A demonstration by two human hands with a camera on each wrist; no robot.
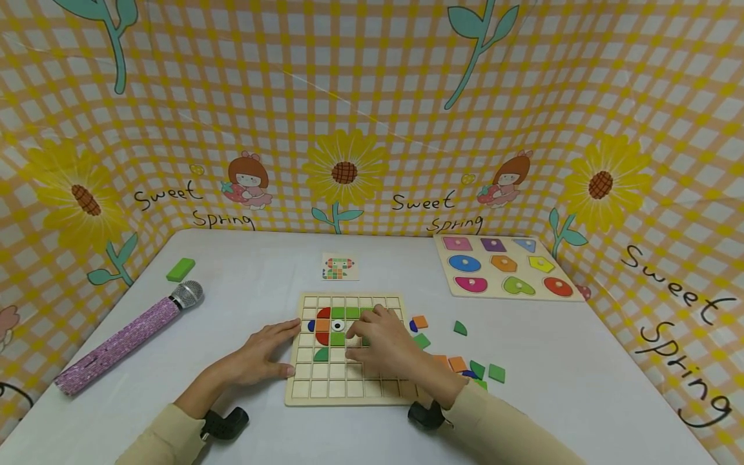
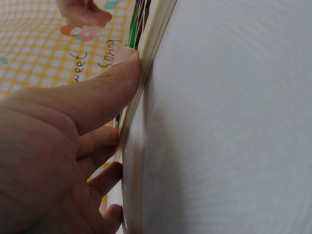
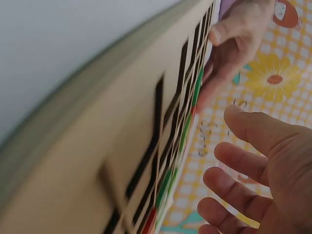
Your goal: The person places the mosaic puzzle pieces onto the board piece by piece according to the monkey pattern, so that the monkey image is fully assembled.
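Observation:
A wooden grid board (image 1: 336,389) lies on the white table. In its cells are red quarter-round pieces (image 1: 323,313), an orange square (image 1: 322,325), a white eye piece (image 1: 338,326), green squares (image 1: 338,339), a blue piece (image 1: 311,326) and a dark green quarter-round (image 1: 321,354). Along the board's left edge, the left hand (image 1: 258,354) touches it with thumb and extended fingers. Over the board's right half hovers the right hand (image 1: 386,342), hiding some cells. Its fingers (image 3: 239,190) are loosely bent and apart in the right wrist view, with no piece visible between them.
Loose pieces, including a green quarter-round (image 1: 460,328) and an orange square (image 1: 457,364), lie right of the board. A pattern card (image 1: 349,274) sits behind it. Farther right is a shape puzzle (image 1: 506,290); a pink microphone (image 1: 124,345) and green block (image 1: 181,269) lie left.

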